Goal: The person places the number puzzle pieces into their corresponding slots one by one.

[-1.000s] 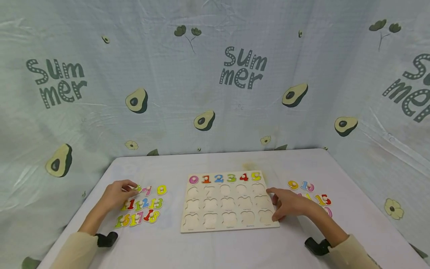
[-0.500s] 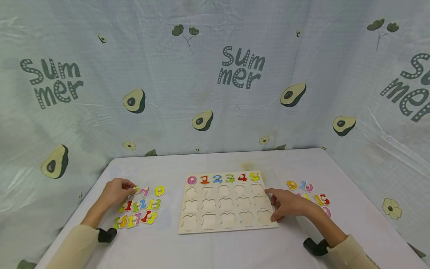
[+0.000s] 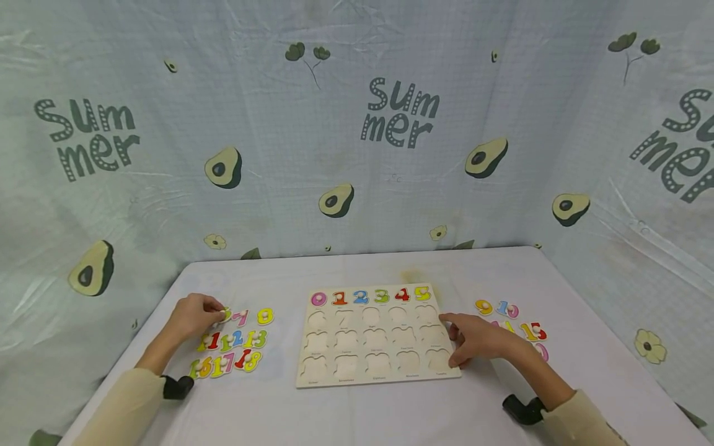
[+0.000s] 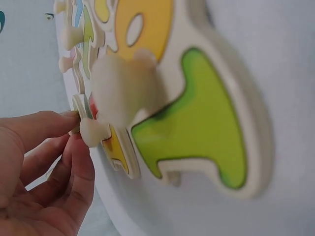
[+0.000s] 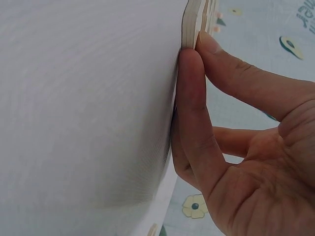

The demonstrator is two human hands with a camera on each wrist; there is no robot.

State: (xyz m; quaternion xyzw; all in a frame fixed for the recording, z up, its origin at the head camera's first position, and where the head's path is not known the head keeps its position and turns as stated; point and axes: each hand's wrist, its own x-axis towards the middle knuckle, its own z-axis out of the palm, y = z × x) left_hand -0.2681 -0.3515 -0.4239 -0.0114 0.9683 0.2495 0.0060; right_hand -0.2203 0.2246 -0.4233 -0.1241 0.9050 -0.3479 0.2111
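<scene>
Board [image 3: 376, 337] centre of surface [image 3: 357, 409]: 0–5 seated, three rows empty | my left hand [image 3: 192, 316] pinches a number piece [image 4: 93, 132] by its peg, left pile | my right hand [image 3: 480, 341], fingers straight, steadies board's right edge.

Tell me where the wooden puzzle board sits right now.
In the head view the puzzle board lies flat mid-table, between loose number pieces on its left and more on its right; the right hand rests against its right edge.
</scene>
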